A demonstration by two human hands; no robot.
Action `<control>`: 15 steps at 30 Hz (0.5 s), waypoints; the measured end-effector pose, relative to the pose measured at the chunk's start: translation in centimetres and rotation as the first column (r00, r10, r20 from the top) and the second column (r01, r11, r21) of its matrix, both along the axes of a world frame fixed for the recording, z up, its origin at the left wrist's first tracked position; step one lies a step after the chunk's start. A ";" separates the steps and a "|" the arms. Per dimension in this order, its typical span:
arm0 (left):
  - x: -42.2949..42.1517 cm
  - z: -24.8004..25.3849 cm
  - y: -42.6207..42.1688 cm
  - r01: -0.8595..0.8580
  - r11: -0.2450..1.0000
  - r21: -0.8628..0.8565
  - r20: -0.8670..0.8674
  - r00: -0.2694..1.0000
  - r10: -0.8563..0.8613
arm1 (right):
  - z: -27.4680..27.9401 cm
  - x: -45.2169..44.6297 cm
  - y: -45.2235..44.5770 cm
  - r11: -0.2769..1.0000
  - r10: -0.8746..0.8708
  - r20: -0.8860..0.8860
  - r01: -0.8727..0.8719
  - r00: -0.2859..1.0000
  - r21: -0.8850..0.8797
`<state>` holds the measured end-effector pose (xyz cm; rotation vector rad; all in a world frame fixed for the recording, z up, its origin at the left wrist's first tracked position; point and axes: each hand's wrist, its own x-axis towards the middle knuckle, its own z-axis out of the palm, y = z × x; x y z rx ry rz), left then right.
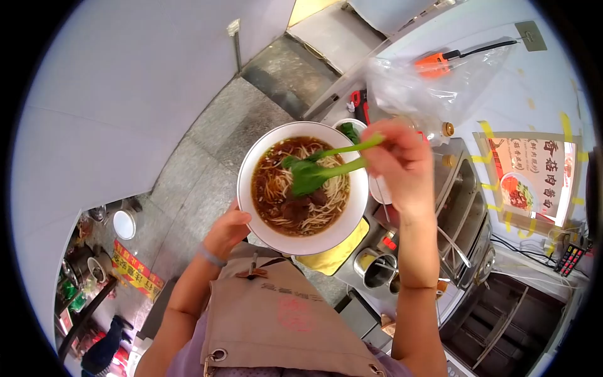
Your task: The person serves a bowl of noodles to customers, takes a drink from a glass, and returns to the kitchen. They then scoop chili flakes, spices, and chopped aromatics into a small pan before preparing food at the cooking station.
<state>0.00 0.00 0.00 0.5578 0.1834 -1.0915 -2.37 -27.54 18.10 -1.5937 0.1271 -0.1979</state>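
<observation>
My left hand [227, 234] grips the lower left rim of a white bowl [250, 221], thumb over the edge and the other fingers hidden under it. In the bowl are noodles [336, 196] in brown broth, with dark meat chunks [308, 204] and chopped green bits. My right hand [399, 154] is closed on the stems of leafy greens [311, 176], at the bowl's right side. The leaves hang over the noodles; whether they touch them I cannot tell. Just behind my right hand, a smaller white bowl [342, 122] holds more dark greens, partly hidden.
Metal pots [375, 269] and a yellow cloth [333, 248] are on the right-hand counter. Farther right are a steel basin [461, 195] and a divided dark container [487, 320]. A clear plastic bag [421, 91] and a gold-capped bottle [447, 129] stand at the back. Tiled floor [195, 195] lies left.
</observation>
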 end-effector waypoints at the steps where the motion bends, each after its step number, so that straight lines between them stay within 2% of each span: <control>1: 0.0 -0.2 -0.2 0.024 1.000 0.002 0.004 1.000 -0.024 | -0.4 0.4 0.7 1.000 0.021 -0.058 -0.020 0.998 0.022; 2: -0.1 -0.2 -0.4 0.048 0.999 0.004 0.007 0.999 -0.048 | -0.9 0.9 1.6 0.989 0.011 -0.137 0.009 0.990 0.145; 3: 0.4 -0.2 0.3 0.044 0.999 0.016 0.004 0.999 -0.044 | -1.7 1.7 2.8 0.988 0.016 -0.139 0.006 0.990 0.156; 5: 0.2 0.1 -0.3 0.077 0.997 -0.030 0.013 0.997 -0.076 | -2.9 2.4 3.0 0.931 0.216 -0.295 -0.104 0.931 0.351; 7: 0.6 0.7 -0.4 0.078 0.997 -0.024 0.027 0.997 -0.078 | -4.4 3.0 3.3 0.938 0.222 -0.343 -0.104 0.913 0.330; 9: 0.7 0.7 -0.4 0.083 0.996 -0.023 0.036 0.996 -0.082 | -5.2 3.2 3.2 0.971 0.181 -0.410 -0.097 0.894 0.218; 10: 0.7 0.4 -0.4 0.089 0.996 -0.020 0.047 0.995 -0.088 | -5.3 3.1 3.2 0.971 0.182 -0.409 -0.097 0.894 0.219; 12: 0.7 0.3 -0.3 0.097 0.995 -0.016 0.055 0.994 -0.096 | -5.3 2.3 3.2 0.996 0.022 -0.424 -0.055 0.905 -0.064; 13: 0.7 0.3 -0.3 0.102 0.995 -0.008 0.065 0.993 -0.102 | -4.3 1.9 3.3 0.997 0.019 -0.424 -0.051 0.905 -0.063; 15: 0.9 0.3 -0.3 0.117 0.993 0.002 0.078 0.990 -0.116 | -1.6 0.7 3.7 0.874 -0.179 -0.396 -0.039 0.900 -0.484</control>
